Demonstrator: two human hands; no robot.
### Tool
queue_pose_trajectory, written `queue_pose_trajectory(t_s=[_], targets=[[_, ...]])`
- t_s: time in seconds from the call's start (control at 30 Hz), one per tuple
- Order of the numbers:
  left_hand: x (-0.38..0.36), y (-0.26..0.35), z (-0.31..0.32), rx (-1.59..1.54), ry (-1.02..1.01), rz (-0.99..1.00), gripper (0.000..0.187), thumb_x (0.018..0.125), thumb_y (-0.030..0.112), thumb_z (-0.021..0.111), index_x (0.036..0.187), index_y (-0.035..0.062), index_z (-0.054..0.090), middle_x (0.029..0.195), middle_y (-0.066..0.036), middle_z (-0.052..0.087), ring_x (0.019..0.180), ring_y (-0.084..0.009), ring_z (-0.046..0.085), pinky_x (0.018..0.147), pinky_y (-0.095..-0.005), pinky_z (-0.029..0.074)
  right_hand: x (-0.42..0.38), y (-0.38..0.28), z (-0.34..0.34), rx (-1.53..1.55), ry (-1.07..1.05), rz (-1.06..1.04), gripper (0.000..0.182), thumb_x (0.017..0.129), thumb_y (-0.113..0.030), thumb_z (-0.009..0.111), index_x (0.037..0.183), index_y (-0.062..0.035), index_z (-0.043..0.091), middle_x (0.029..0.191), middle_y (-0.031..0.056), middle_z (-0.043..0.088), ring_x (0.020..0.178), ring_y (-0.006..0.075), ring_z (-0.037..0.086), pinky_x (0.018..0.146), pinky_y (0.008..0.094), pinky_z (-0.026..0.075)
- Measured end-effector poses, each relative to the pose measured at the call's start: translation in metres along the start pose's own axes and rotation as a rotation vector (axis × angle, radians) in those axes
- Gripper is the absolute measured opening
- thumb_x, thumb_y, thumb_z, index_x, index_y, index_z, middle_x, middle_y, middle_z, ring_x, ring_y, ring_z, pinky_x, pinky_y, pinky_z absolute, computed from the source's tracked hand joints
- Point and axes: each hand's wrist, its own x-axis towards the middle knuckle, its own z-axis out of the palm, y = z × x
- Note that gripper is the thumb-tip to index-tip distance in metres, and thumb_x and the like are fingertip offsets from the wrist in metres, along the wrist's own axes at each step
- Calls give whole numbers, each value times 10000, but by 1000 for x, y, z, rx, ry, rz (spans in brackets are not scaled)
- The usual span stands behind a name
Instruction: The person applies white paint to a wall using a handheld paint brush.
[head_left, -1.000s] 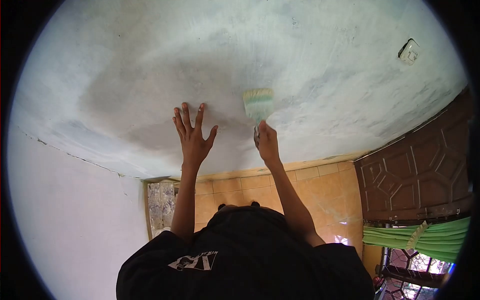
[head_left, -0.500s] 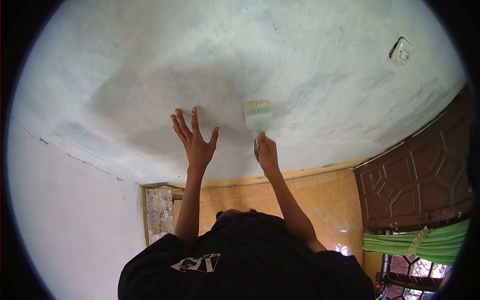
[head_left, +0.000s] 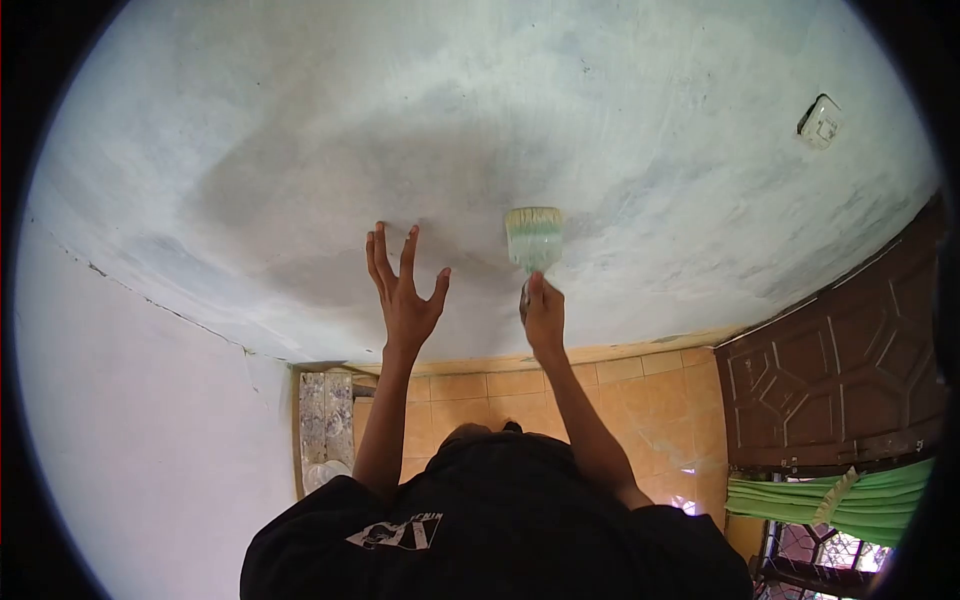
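My right hand (head_left: 544, 312) is wrapped round the handle of a wide paintbrush (head_left: 535, 238), its bristles pointing up at the wall. Pale green paint coats the ferrule area, and the bristles look yellowish. The wall (head_left: 400, 110) in front is whitish with patchy grey-blue areas and fine vertical streaks. To the left of the brush, my left hand (head_left: 408, 305) is raised with fingers spread, fingertips close to the wall and nothing in it. Shadows of my arms and body fall on the wall around both hands.
A light switch (head_left: 822, 122) sits on the wall at upper right. Below it are a brown panelled door (head_left: 830, 350) and a green curtain (head_left: 850, 497). A paint-spotted wooden bench (head_left: 326, 415) stands at lower left, over orange floor tiles (head_left: 640, 400). A plain side wall (head_left: 150, 430) bounds the left.
The view has shifted slightly, so the wall and door sit a little further right. The brush now stands straighter and its bristles look sharper. My left hand stays spread, its fingers slightly more bent.
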Motion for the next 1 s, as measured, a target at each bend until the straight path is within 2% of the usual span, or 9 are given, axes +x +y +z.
queue_pose_trajectory(t_s=[0.03,0.17,0.3,0.4,0.5,0.63,0.73,0.9,1.0], targets=[[3,-2,0,5,15,14,737,796,220,744,1444,174,396,1559,-209,90,1431,-440,73,1112,-578,225,-5,-10,5,59,-8,68,484,1016,-437,417,676,-92,404,565,-62,314,497,47,311,451,245,270],[11,0,-6,-17,47,-13,733,792,215,745,1439,173,402,1552,-214,102,1424,-444,97,1110,-583,223,19,-81,36,64,-102,-101,453,1033,-365,407,677,-87,398,582,-54,337,501,50,304,463,243,274],[15,-1,-5,0,14,3,747,804,243,735,1458,186,378,1558,-218,86,1432,-438,85,1112,-590,209,41,-52,49,47,-15,-202,446,1036,-332,408,664,-87,392,566,-56,329,503,51,301,456,252,260],[15,-9,-4,25,-14,20,759,816,283,723,1473,200,353,1564,-221,69,1440,-431,64,1117,-590,190,16,12,34,-87,-19,-50,450,1035,-337,411,662,-85,406,558,-58,335,503,46,314,457,243,269],[13,-15,-1,46,-23,38,766,821,310,717,1480,209,341,1568,-223,57,1446,-426,45,1121,-591,173,-14,18,32,-9,-36,116,459,1035,-352,403,661,-86,410,558,-58,342,497,46,330,452,239,279],[13,-13,-3,21,-52,6,760,818,311,719,1476,220,350,1569,-227,56,1450,-423,31,1122,-595,158,7,-45,48,66,-51,-110,479,1030,-395,402,655,-98,405,557,-54,363,484,39,345,438,232,274],[11,-18,-2,35,-64,38,745,821,314,717,1470,223,363,1568,-230,52,1451,-422,18,1123,-598,152,28,-69,54,66,-23,-109,528,1012,-502,362,637,-130,357,503,-57,318,423,40,284,393,223,214],[10,-22,2,25,-79,33,732,826,320,713,1466,222,370,1569,-233,32,1447,-433,-13,1122,-612,130,9,29,34,25,-7,-20,542,1004,-520,366,632,-126,357,492,-59,314,400,44,277,380,229,210],[11,-18,6,18,-76,6,736,831,327,708,1470,210,360,1567,-238,6,1443,-440,-46,1121,-625,95,-19,32,34,98,7,72,496,1025,-451,364,651,-125,372,523,-64,321,431,34,287,388,225,221]])
